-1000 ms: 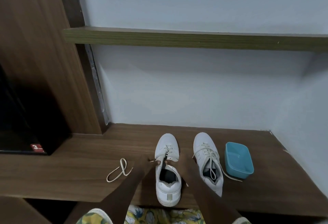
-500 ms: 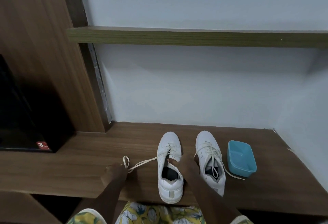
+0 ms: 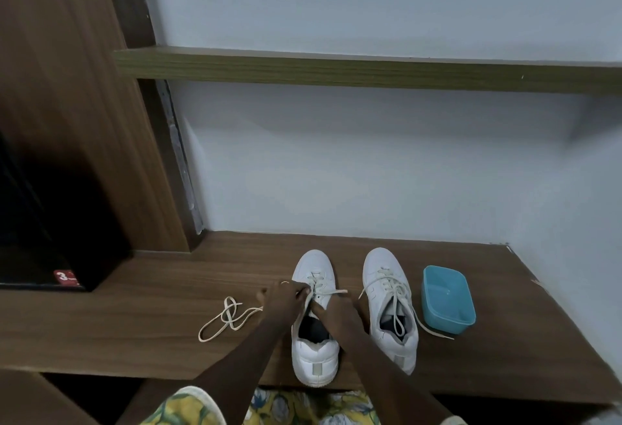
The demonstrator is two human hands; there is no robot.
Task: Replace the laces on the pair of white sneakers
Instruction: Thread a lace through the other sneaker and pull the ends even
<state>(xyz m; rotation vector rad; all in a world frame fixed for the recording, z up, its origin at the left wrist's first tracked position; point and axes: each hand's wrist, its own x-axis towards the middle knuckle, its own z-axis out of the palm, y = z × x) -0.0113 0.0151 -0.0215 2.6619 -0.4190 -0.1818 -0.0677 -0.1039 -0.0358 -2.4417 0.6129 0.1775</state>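
Two hands, apart a moment ago, now meet at the far eyelets of the left sneaker (image 3: 314, 357) on the desk (image 3: 151, 306), left hand (image 3: 282, 296) and right hand (image 3: 336, 306) each pinching the cream lace (image 3: 229, 318), whose slack loops leftward, so threading looks midway.

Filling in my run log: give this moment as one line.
step: lacing left sneaker | left hand: pinches lace at eyelets | right hand: at tongue, grip unclear | right sneaker: laced

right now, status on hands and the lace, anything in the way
Left hand, right hand pinching the lace on the partly laced sneaker. Lace tail loose on the wooden ledge. Laced sneaker, blue tub beside it, not in the way.
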